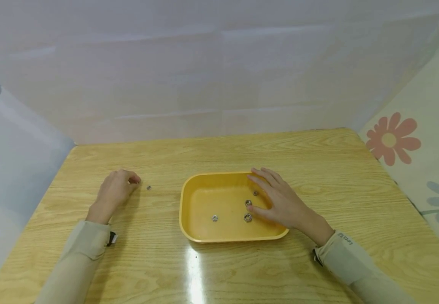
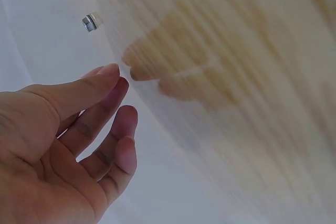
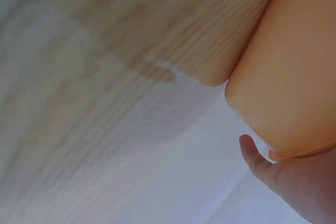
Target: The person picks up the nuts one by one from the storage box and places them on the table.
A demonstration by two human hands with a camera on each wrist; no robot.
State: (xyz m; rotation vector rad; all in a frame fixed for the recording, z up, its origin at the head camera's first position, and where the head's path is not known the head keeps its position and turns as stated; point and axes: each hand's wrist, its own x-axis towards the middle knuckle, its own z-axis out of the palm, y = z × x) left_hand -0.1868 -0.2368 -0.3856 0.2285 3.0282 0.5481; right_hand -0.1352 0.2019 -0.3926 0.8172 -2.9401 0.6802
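At the left of the table, my left hand (image 1: 115,192) has thumb and forefinger pinched together, with a tiny metal glint at the tips that looks like a small hex nut (image 1: 137,182). In the left wrist view the left hand (image 2: 79,124) hides whatever sits between those fingertips. Another small nut (image 1: 148,188) lies on the wood just right of them, also seen as a shiny nut (image 2: 90,22). My right hand (image 1: 280,200) spreads its fingers over the right side of a yellow tray (image 1: 200,236). Inside lie several nuts, including a larger nut (image 1: 247,218) near the right thumb.
The wooden table (image 1: 147,261) runs back to a pale, cloth-like wall (image 1: 219,84). A flower-patterned panel (image 1: 432,139) borders the right side. The tray's raised rim (image 1: 181,198) stands between the left hand and the nuts inside it.
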